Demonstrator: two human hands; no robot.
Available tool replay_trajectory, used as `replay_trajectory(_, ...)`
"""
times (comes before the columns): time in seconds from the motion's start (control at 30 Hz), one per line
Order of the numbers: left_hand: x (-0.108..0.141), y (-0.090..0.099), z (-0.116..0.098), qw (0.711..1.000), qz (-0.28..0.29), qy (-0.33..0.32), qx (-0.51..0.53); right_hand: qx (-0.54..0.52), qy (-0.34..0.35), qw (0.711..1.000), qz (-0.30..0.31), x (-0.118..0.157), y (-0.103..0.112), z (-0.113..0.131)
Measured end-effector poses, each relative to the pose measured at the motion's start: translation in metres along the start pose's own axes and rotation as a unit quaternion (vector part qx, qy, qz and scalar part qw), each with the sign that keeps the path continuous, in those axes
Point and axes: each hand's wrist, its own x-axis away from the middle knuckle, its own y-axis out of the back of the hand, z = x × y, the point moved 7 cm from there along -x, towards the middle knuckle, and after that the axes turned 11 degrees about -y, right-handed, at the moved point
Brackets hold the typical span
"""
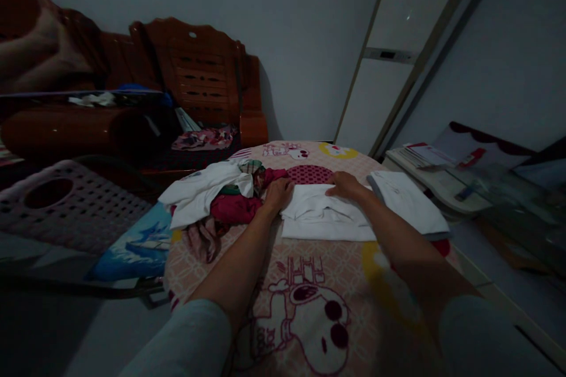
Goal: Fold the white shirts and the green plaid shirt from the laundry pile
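A folded white garment (327,224) lies on the round table, its upper layer wrinkled. My left hand (280,193) is at its far left corner with the fingers bent and closed on the cloth. At the far edge, my right hand (347,185) pinches the fabric between thumb and fingers. To the right sits a neatly folded white stack of clothes (409,203), close to my right forearm. Left of my left hand is a loose heap with a white garment (203,188), a dark red garment (236,209) and other pieces.
A patterned cloth (305,259) covers the table. Behind stands a carved wooden sofa (198,76) with clothes on it; another person's bare legs (39,47) rest there. A woven chair (75,212) is at left, a tall white cabinet-like unit (384,53) behind, a glass-topped table (508,188) at right.
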Motion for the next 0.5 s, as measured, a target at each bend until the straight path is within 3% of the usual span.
replay_trajectory(0.17, 0.002, 0.001, 0.001, 1.0, -0.017, 0.005, 0.015, 0.017, -0.087, 0.985, -0.149, 0.027, 0.053, -0.042)
replay_trajectory(0.3, 0.003, 0.0, 0.002, 0.999, -0.022, -0.008, 0.032, -0.01, -0.202, 0.949, -0.24, 0.047, 0.092, -0.118)
replay_trajectory(0.4, 0.003, -0.003, 0.0, 0.999, -0.004, -0.021, 0.023, -0.027, -0.32, 0.913, -0.25, 0.064, 0.091, -0.181)
replay_trajectory(0.5, 0.002, -0.005, -0.001, 0.999, 0.0, -0.035, 0.008, -0.057, -0.43, 0.877, -0.209, 0.08, 0.062, -0.225)
